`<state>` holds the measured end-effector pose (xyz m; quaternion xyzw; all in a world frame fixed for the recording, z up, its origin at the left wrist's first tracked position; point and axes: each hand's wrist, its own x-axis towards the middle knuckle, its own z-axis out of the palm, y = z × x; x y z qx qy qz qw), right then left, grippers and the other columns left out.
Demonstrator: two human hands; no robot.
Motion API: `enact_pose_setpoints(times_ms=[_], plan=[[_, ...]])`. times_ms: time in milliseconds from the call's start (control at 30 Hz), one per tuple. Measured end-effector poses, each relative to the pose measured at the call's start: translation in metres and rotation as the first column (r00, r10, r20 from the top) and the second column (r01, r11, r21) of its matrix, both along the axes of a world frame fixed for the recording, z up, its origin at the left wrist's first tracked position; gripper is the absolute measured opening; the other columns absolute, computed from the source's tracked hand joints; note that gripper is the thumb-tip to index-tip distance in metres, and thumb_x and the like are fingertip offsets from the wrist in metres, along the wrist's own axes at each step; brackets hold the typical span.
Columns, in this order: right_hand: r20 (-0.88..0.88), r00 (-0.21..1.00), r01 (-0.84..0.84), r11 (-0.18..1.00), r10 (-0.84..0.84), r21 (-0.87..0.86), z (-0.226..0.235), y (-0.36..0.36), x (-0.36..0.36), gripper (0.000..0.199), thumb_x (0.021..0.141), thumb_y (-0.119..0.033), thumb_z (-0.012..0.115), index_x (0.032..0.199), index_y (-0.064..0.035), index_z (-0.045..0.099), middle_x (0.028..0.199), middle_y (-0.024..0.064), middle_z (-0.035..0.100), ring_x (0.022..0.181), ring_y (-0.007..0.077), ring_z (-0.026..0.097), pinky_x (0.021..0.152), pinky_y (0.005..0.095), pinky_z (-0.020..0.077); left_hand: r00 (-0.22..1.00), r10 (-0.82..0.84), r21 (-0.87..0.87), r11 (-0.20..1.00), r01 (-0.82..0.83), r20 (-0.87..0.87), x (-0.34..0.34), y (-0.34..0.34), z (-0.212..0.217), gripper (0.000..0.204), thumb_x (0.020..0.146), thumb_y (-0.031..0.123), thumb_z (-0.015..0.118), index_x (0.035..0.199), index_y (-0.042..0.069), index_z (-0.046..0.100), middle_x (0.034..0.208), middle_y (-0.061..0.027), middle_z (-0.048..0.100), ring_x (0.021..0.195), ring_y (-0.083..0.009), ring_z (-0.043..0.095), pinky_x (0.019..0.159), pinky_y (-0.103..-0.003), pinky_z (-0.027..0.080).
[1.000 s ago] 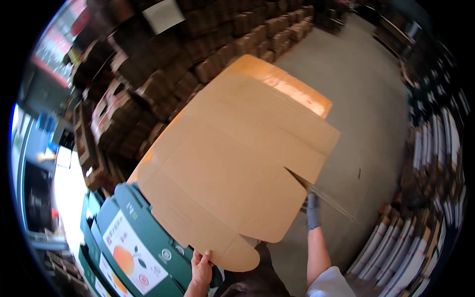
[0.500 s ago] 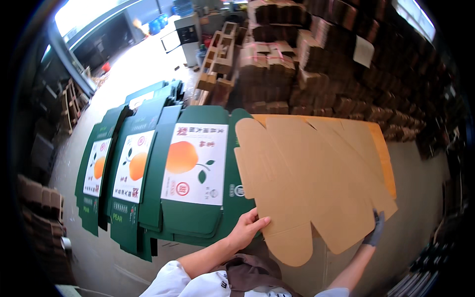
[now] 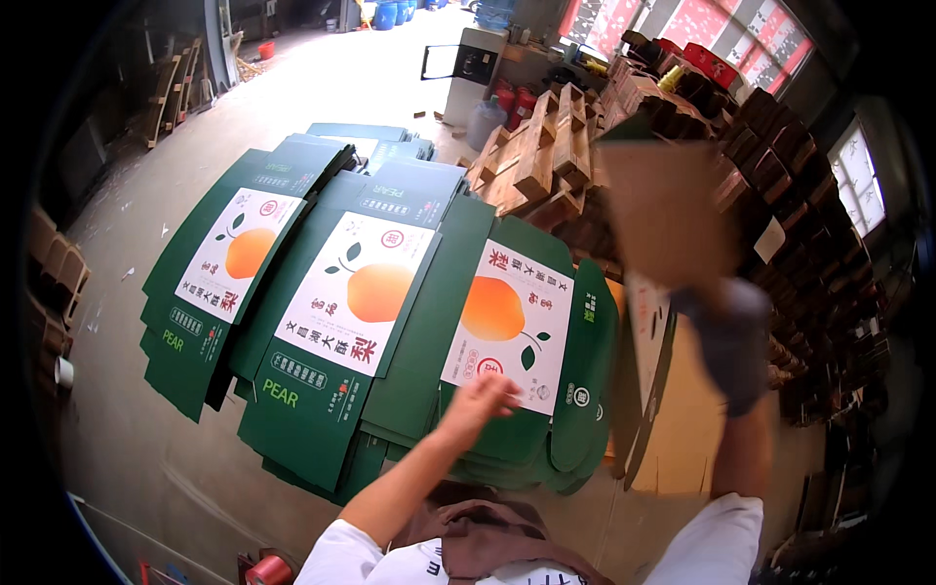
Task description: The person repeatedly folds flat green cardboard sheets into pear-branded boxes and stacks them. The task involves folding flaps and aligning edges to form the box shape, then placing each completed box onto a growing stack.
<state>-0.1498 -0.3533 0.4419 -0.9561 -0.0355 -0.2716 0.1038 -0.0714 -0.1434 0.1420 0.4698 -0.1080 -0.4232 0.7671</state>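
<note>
Over green flattened cartons [image 3: 370, 322], left hand [image 3: 483, 400] touching, gloved right hand [image 3: 731, 341] lifting cardboard sheet [image 3: 668, 210]

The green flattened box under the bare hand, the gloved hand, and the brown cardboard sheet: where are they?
green flattened box [image 3: 507, 322]: head view, on its white fruit label.
right hand [image 3: 729, 341]: head view, on the blurred glove.
brown cardboard sheet [image 3: 668, 210]: head view, mid-sheet.

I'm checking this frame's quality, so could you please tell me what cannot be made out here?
- Right hand, head view: motion blur hides its grip on the brown cardboard sheet.
- Left hand, head view: blurred, so contact with the green carton flat is unclear.
- Lower flats in the stacks: covered by the top ones.
</note>
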Motion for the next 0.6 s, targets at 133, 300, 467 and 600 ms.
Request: enact_pose_setpoints(times_ms=[133,300,467,600], plan=[[-0.247,0.956,-0.206,0.962,0.158,-0.18,-0.118,0.102,0.034,0.033,0.077,-0.015,0.064,0.108,-0.0054,0.061,0.063,0.0051,0.053,0.055,0.0227,0.058,0.049,0.0361,0.0456,0.929,0.186,-0.153,0.958,-0.244,-0.319,0.078,0.095,0.019,0.056,0.101,0.058,0.038,0.101,0.007,0.061,0.1,-0.0131,0.07,0.09,-0.0232,0.07,0.075,-0.034,0.059],[-0.398,0.891,-0.278,0.956,0.218,-0.098,-0.24,0.148,0.017,0.04,0.082,-0.021,0.06,0.118,-0.0038,0.063,0.07,0.006,0.055,0.057,0.0214,0.057,0.052,0.0337,0.0457,0.928,0.134,0.123,0.988,-0.097,-0.348,0.085,0.138,-0.016,0.017,0.094,0.017,0.064,0.094,0.001,0.061,0.085,-0.0055,0.068,0.072,-0.0119,0.066,0.063,-0.024,0.054],[-0.655,0.319,-0.214,0.725,0.685,0.654,-0.258,0.101,0.053,0.053,0.091,-0.036,0.062,0.134,-0.006,0.055,0.097,0.0141,0.067,0.09,0.0294,0.067,0.08,0.0369,0.052,0.939,0.301,0.47,0.861,-0.194,-0.165,0.047,0.162,-0.023,0.007,0.09,0.005,0.065,0.093,0.001,0.06,0.079,-0.0023,0.064,0.065,-0.0073,0.059,0.059,-0.021,0.05],[-0.656,0.671,0.38,0.6,0.345,0.705,-0.32,-0.007,0.208,0.064,0.09,-0.044,0.062,0.137,-0.0026,0.051,0.105,0.014,0.068,0.072,0.0184,0.066,0.069,0.0322,0.0546,0.96,0.279,0.55,0.806,-0.217,-0.031,0.016,0.165,-0.003,0.007,0.091,0.003,0.064,0.094,-0.001,0.06,0.076,0.0001,0.065,0.065,-0.0027,0.056,0.058,-0.018,0.044]])
